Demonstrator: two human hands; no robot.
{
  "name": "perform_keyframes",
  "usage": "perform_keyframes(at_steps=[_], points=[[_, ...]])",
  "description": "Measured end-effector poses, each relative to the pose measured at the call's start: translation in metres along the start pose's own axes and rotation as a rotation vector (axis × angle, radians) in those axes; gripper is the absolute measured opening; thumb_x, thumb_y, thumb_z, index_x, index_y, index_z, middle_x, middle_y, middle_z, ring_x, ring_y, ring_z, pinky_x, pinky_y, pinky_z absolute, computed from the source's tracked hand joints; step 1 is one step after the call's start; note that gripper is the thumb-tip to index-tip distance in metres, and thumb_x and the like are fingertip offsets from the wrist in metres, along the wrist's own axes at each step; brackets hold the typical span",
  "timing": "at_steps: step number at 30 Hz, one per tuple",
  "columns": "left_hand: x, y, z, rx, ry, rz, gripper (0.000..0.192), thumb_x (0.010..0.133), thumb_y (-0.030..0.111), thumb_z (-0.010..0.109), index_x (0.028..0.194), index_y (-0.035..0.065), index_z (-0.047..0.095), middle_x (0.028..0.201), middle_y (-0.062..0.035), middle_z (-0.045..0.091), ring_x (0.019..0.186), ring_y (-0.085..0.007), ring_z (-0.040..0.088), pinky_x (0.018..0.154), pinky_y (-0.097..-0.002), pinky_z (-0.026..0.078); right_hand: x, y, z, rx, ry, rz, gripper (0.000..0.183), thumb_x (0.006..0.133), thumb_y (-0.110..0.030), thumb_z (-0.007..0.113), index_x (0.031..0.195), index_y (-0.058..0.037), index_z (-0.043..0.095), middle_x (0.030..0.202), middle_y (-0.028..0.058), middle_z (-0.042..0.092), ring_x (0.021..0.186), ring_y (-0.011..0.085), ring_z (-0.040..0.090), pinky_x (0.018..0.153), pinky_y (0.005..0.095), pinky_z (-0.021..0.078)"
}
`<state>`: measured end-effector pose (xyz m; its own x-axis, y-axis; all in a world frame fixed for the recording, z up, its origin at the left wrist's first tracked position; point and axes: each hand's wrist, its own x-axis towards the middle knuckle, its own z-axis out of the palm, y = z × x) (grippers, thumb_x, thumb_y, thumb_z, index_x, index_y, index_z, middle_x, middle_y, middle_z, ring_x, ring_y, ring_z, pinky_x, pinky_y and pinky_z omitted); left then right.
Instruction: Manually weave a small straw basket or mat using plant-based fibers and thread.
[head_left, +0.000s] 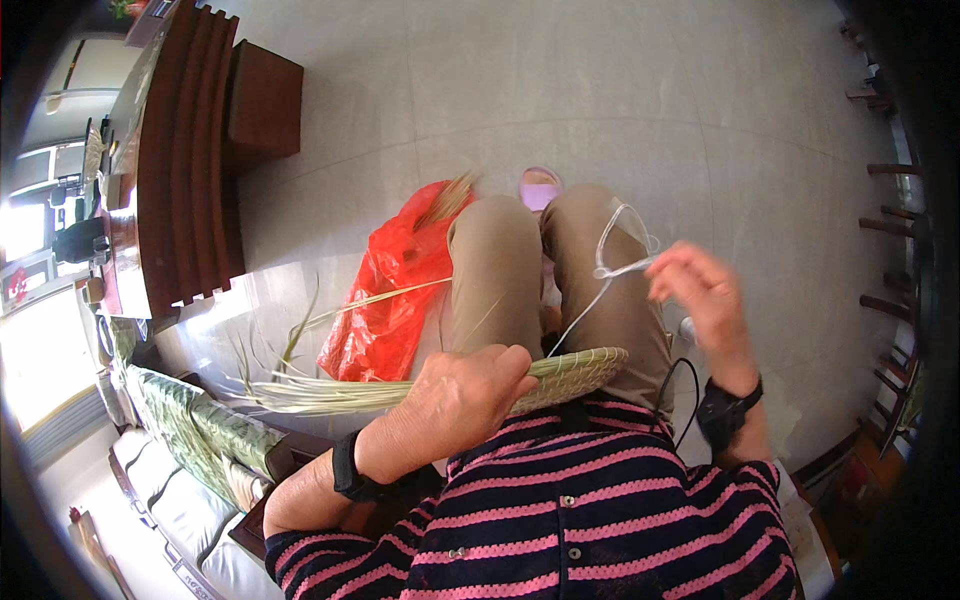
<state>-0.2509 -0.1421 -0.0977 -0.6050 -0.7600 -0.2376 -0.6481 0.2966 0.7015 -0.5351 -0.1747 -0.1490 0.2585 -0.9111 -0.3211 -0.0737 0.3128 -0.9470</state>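
My left hand (469, 386) is closed around a bundle of pale green straw (330, 395), whose loose ends fan out to the left. Right of that hand, the bundle runs along the edge of a coiled straw piece (574, 377) stitched with white thread, resting at my lap. From the stitched edge a white cord (576, 319) rises to a loop above my right knee. My right hand (697, 292), slightly blurred, pinches the cord near this loop. Whether a needle is between its fingers cannot be made out.
A red plastic bag (390, 292) holding dry straw lies on the tiled floor by my left leg. A dark wooden cabinet (191, 150) stands at upper left, and a cushioned sofa (195, 502) at lower left. Wooden chair legs (889, 225) line the far right.
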Motion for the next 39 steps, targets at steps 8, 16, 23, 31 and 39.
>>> perform_keyframes(at_steps=[8, 16, 23, 31, 39], points=[[-0.004, 0.007, 0.007, -0.013, 0.034, -0.024, 0.017, 0.083, 0.015, 0.068, 0.09, 0.0064, 0.055, 0.073, -0.0124, 0.056, 0.061, -0.0351, 0.058, 0.05, -0.0426, 0.046, 0.048, 0.016, 0.044, -0.39, -0.65, -0.472, 0.018, 0.082, -0.006, 0.062, 0.099, -0.0005, 0.066, 0.089, 0.0119, 0.063, 0.078, 0.0285, 0.061, 0.071, 0.0375, 0.049], [-0.004, 0.008, 0.007, 0.082, -0.008, -0.008, 0.017, 0.083, 0.012, 0.065, 0.094, 0.0044, 0.055, 0.077, -0.0128, 0.055, 0.062, -0.0338, 0.059, 0.051, -0.0421, 0.046, 0.054, 0.009, 0.045, -0.551, -0.768, -0.235, 0.022, 0.086, -0.021, 0.06, 0.073, -0.003, 0.061, 0.07, 0.0146, 0.059, 0.066, 0.034, 0.057, 0.062, 0.0408, 0.0458], [0.005, 0.015, 0.02, 0.112, 0.072, 0.022, 0.013, 0.087, 0.014, 0.059, 0.086, 0.0046, 0.05, 0.075, -0.0111, 0.056, 0.062, -0.0316, 0.06, 0.049, -0.0417, 0.047, 0.043, -0.028, 0.089, 0.768, -0.349, 0.416, 0.032, 0.096, -0.026, 0.053, 0.07, -0.0063, 0.05, 0.063, -0.0014, 0.044, 0.046, 0.0064, 0.035, 0.042, 0.025, 0.029], [0.006, -0.001, 0.042, 0.08, 0.143, -0.09, 0.012, 0.085, 0.015, 0.057, 0.09, 0.0046, 0.058, 0.068, -0.0162, 0.062, 0.06, -0.0369, 0.062, 0.052, -0.0468, 0.048, 0.04, -0.039, 0.124, 0.038, -0.261, -0.067, 0.024, 0.093, -0.019, 0.057, 0.074, -0.0051, 0.052, 0.062, 0.003, 0.044, 0.058, 0.0165, 0.049, 0.049, 0.0318, 0.0383], [0.013, -0.039, 0.036, -0.32, 0.087, -0.279, 0.019, 0.092, 0.02, 0.055, 0.093, 0.0016, 0.056, 0.08, -0.0231, 0.059, 0.077, -0.0412, 0.058, 0.067, -0.0434, 0.047, -0.036, -0.041, 0.103, -0.527, -0.156, -0.542, 0.006, 0.088, -0.005, 0.064, 0.088, 0.0014, 0.064, 0.078, 0.0135, 0.066, 0.072, 0.0283, 0.068, 0.061, 0.0327, 0.0536]])
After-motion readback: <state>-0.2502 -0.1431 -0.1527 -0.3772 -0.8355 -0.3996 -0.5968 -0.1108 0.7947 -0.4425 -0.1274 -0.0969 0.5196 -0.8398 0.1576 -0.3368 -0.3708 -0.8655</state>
